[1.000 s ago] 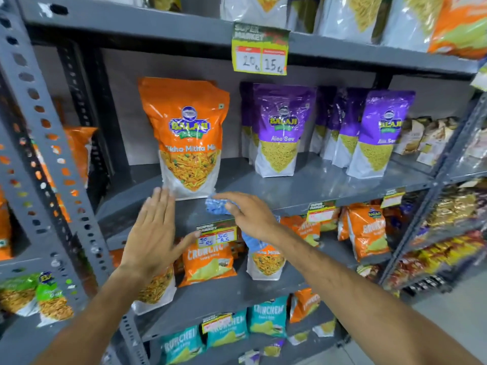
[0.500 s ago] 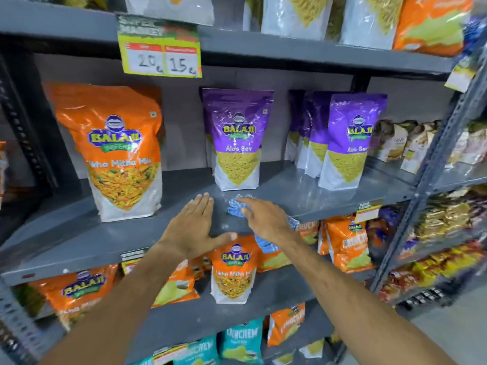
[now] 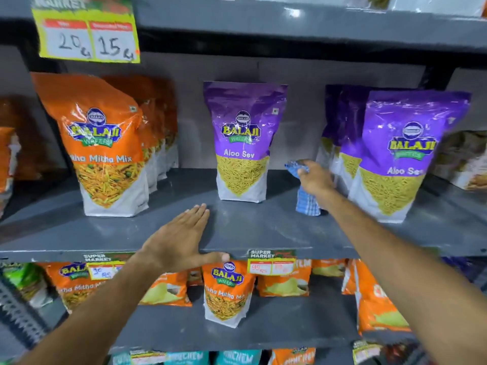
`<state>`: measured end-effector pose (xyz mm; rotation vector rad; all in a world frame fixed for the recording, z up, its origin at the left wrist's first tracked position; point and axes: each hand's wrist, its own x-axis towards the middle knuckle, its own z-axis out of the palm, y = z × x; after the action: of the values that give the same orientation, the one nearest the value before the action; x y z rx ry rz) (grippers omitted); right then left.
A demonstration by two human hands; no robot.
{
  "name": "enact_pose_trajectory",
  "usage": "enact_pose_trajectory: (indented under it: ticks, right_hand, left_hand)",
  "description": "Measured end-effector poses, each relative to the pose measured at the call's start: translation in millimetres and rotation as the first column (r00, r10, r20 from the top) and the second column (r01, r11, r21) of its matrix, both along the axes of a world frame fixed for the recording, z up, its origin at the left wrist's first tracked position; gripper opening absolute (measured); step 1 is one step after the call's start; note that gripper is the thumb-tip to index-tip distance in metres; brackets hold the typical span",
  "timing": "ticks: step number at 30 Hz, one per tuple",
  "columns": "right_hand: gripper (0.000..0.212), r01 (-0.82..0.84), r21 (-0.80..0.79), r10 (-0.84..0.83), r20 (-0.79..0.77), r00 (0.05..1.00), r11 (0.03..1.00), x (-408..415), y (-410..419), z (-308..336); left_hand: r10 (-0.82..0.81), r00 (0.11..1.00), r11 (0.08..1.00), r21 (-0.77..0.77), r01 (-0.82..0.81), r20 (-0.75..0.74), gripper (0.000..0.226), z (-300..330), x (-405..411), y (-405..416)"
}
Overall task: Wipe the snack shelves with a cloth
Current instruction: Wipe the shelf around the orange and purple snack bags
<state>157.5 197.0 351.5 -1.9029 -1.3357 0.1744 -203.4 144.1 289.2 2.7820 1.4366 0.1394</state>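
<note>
We have the right hand (image 3: 315, 177) clamped on the blue checked cloth (image 3: 307, 201), which hangs from the fist down to the grey shelf (image 3: 263, 225), long axis roughly vertical. It sits in the gap between the middle purple Aloo Sev bag (image 3: 243, 143) and the right purple bag (image 3: 403, 156), nearer the right one. Our left hand (image 3: 179, 241) lies flat and spread on the shelf's front edge, holding nothing. Bare shelf lies left and forward of the cloth, so we'd judge the next swipe goes that way.
</note>
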Motion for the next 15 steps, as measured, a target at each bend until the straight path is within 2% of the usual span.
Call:
enact_pose_trajectory:
  ticks: [4,7,15]
  right_hand:
    - [0.036,-0.101,-0.25,0.141,0.15,0.979,0.963,15.5,36.0,-14.7]
    - [0.041,-0.068,-0.382,0.164,0.225,0.96,0.922,16.5,44.2,-26.0]
    - [0.037,-0.18,-0.331,0.283,0.294,0.913,0.926,-12.4,-13.2,-30.4]
  left_hand:
    - [0.011,1.0,1.0,0.01,-0.011,-0.009,0.139,-2.1,-1.6,2.1]
    - [0.005,1.0,1.0,0.023,-0.005,-0.008,0.137,-3.4,-1.7,3.9]
    - [0.015,0.999,0.999,-0.037,-0.017,-0.038,0.138,1.7,-0.8,-0.3]
